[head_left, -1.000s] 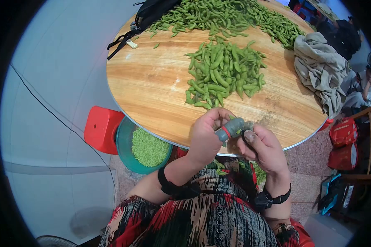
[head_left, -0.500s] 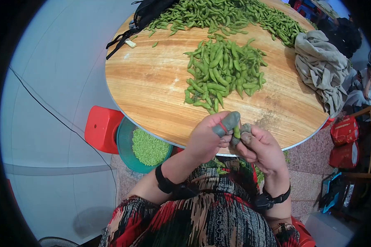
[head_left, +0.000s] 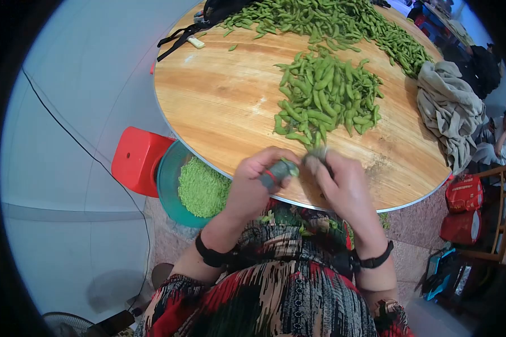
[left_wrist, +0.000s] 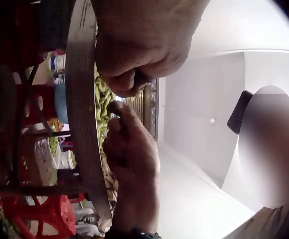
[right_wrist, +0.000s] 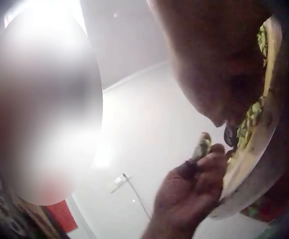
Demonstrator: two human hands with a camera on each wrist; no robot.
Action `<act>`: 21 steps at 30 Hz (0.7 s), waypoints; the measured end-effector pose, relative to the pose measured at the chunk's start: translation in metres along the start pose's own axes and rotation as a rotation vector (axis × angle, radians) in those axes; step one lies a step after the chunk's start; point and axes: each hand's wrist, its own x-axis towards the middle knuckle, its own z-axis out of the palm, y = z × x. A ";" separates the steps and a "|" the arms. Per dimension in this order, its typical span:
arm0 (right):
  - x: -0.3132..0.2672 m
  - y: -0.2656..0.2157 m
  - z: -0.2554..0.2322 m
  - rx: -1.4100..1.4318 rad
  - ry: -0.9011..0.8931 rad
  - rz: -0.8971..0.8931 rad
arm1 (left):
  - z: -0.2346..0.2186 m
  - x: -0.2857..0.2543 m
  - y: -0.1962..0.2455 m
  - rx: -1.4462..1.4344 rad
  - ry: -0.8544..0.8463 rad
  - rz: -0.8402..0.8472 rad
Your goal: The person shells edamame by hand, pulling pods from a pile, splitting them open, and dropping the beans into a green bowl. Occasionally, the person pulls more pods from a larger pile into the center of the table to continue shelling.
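Observation:
My left hand (head_left: 252,182) is above the table's near edge, a grey cover with a red band on its thumb. It pinches a green soybean pod (head_left: 289,167), mostly covered by the fingers. Beside it, my right hand (head_left: 343,180) reaches to the front of a small heap of soybean pods (head_left: 331,95). Its bent fingertips are blurred, right at the lowest pods, and I cannot tell whether they grip one. In the right wrist view the left hand (right_wrist: 187,191) shows palm side, thumb up.
A bigger pile of pods (head_left: 315,19) covers the far side of the round wooden table (head_left: 219,112). A grey cloth (head_left: 450,112) lies at its right edge, a black bag (head_left: 225,11) at the back left. Below left are a teal basin (head_left: 168,191) of shelled beans and a red stool (head_left: 138,163).
The hands were together at a pod; now they have parted. The left moved left with a green pod, the right forward to the small heap. The head view shifted slightly.

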 end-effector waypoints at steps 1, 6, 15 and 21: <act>0.009 -0.003 0.002 -0.232 0.166 -0.154 | -0.005 -0.001 0.001 -0.001 0.002 0.001; 0.023 0.005 0.008 -0.635 0.086 -0.128 | -0.025 -0.004 0.009 0.048 0.013 0.188; -0.008 0.013 -0.051 -0.426 0.171 -0.087 | 0.029 -0.001 0.014 0.882 -0.183 0.323; -0.027 0.002 -0.046 0.071 0.020 -0.020 | 0.047 0.021 0.010 1.065 -0.245 0.295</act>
